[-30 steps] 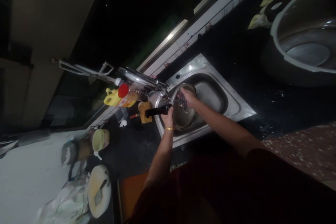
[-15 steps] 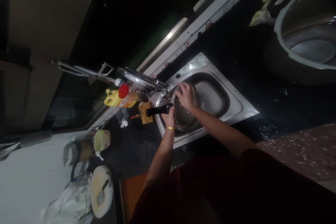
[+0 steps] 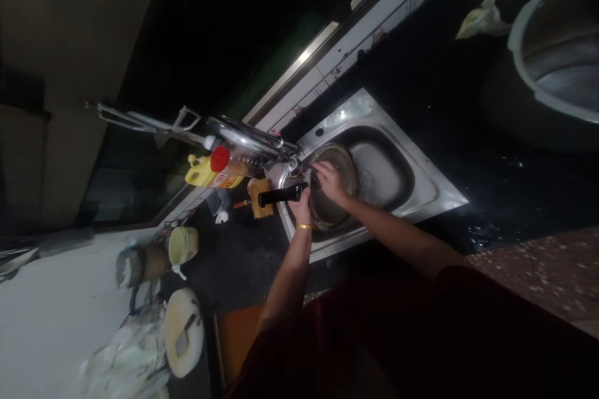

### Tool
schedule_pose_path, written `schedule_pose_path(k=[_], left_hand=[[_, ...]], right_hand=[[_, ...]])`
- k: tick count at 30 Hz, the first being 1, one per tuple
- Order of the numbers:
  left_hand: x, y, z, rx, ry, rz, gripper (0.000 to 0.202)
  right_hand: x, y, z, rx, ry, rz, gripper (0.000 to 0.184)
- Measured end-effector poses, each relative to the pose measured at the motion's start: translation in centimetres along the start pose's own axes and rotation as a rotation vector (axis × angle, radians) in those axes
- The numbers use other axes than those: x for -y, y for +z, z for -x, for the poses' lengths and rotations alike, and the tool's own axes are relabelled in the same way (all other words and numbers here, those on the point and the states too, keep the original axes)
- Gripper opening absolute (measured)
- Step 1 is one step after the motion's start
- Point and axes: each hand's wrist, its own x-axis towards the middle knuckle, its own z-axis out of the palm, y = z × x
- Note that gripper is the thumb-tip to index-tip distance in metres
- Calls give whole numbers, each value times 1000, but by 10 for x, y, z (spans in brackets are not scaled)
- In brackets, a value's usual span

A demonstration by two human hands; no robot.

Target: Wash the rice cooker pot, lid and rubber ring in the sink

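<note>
Left of centre: one orange sponge (image 3: 261, 198). Mid-frame: black handle (image 3: 281, 196), gripped by the left hand (image 3: 300, 207); right hand (image 3: 330, 183), fingers bent at the rim, hold unclear; round pan (image 3: 331, 213), inside the sink (image 3: 433, 192). Step, apparently: rubbing near the handle joint. Next move seemingly called for a steady handle.

yellow jug (image 3: 198, 176) | red-capped jar (image 3: 229, 162) | large pot (image 3: 555, 37) | pale tub (image 3: 191, 243)
</note>
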Motion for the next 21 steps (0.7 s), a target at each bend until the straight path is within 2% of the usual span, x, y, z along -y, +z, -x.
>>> schedule_pose_path(k=[4, 7, 10, 14, 18, 21], left_hand=[[-4, 4, 3, 4, -9, -20, 41], [-7, 8, 1, 1, -6, -6, 40], [-4, 9, 1, -10, -30, -15, 40], [8, 8, 6, 30, -54, 25, 49], [14, 15, 8, 57, -80, 60, 55], [15, 24, 5, 52, -132, 102, 58]], right_hand=[[-15, -1, -12, -136, 155, -99, 35], [-15, 2, -7, -158, 260, -168, 32], [-9, 5, 4, -131, 301, -233, 30], [-1, -3, 8, -6, 351, -281, 25], [2, -19, -17, 52, 382, -166, 15], [3, -33, -45, -52, 338, 10, 14]])
